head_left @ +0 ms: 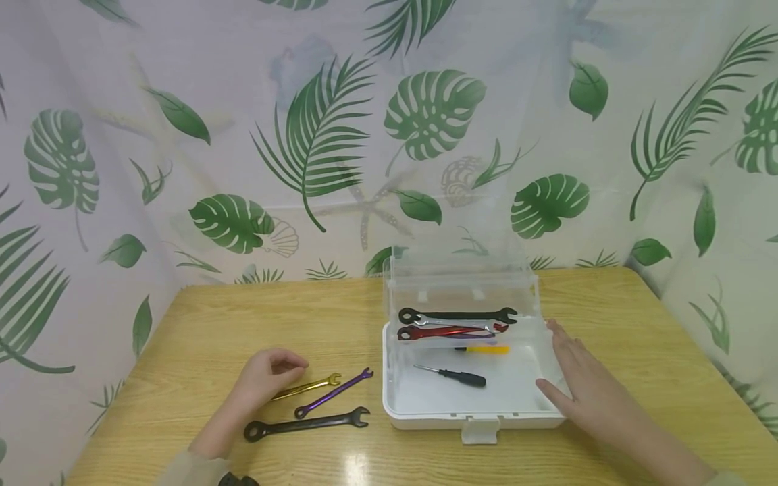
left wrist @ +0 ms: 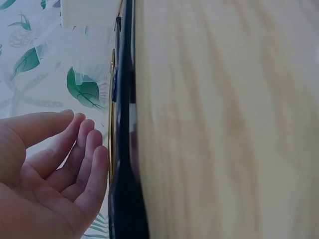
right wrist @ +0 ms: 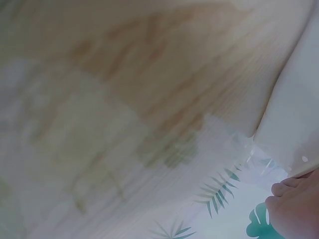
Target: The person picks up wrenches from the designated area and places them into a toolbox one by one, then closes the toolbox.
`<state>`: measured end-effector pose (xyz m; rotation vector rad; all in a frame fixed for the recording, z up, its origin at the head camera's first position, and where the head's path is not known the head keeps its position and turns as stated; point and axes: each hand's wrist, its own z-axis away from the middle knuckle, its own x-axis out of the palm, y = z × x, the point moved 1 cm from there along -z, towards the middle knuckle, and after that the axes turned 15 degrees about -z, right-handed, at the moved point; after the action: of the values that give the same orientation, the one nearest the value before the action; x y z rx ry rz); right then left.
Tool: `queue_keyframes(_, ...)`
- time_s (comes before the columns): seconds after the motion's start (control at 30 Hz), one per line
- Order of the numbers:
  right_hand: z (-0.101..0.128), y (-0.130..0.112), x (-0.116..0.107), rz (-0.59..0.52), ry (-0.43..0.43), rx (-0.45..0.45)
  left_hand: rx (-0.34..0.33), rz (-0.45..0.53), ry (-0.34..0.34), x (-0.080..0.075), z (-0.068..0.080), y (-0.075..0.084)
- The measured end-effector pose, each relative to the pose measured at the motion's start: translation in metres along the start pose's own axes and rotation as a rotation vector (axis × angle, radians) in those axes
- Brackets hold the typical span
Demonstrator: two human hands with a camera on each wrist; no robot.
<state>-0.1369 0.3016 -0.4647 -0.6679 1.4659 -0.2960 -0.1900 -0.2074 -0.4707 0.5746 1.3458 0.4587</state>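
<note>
1. Wrenches lie in a loose row on the wooden table point(head_left: 182, 324), left of a white toolbox point(head_left: 480, 412) whose clear lid stands open.
2. The left hand point(head_left: 267, 374) rests over the handle end of the gold wrench point(head_left: 310, 386). Its fingers point(head_left: 292, 368) curl down towards the handle. Whether they actually pinch it cannot be told from the head view.
3. In the left wrist view the fingers point(left wrist: 82, 154) look loosely bent, with the gold wrench point(left wrist: 111, 149) seen as a thin edge just beyond the fingertips. A gap seems to remain between them.
4. The purple wrench point(head_left: 333, 393) lies just beside the gold one, angled the same way, clear of the hand.
5. The long black wrench point(head_left: 306, 424) lies nearest the table's front edge, below the other two, close to the left wrist but not touched.
6. The right hand point(head_left: 577, 378) lies flat with straight fingers against the toolbox's right wall, thumb at the front corner, gripping nothing.
7. Inside the box, a black wrench point(head_left: 457, 314) and a red wrench point(head_left: 450, 331) sit on the upper tray. A yellow-handled tool point(head_left: 483, 349) and a black screwdriver point(head_left: 452, 376) lie on the floor below.
</note>
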Motion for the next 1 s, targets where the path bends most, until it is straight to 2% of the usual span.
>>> queue_keyframes(0.3, 0.001, -0.001, 0.0, -0.009, 0.001, -0.002, 0.041, -0.011, -0.068, 0.001, 0.003, -0.011)
queue_keyframes(0.53, 0.001, 0.0, 0.0, -0.006, 0.004, -0.009, 0.174, -0.058, -0.105, 0.004, -0.001, -0.017)
queue_keyframes(0.8, 0.0, 0.0, 0.0, 0.0, -0.006, 0.011, 0.234, -0.125, -0.125, 0.005, -0.005, -0.02)
queue_keyframes(1.0, -0.001, -0.001, -0.001, -0.001, -0.005, 0.006, 0.271, -0.14, -0.114, 0.006, -0.005, -0.023)
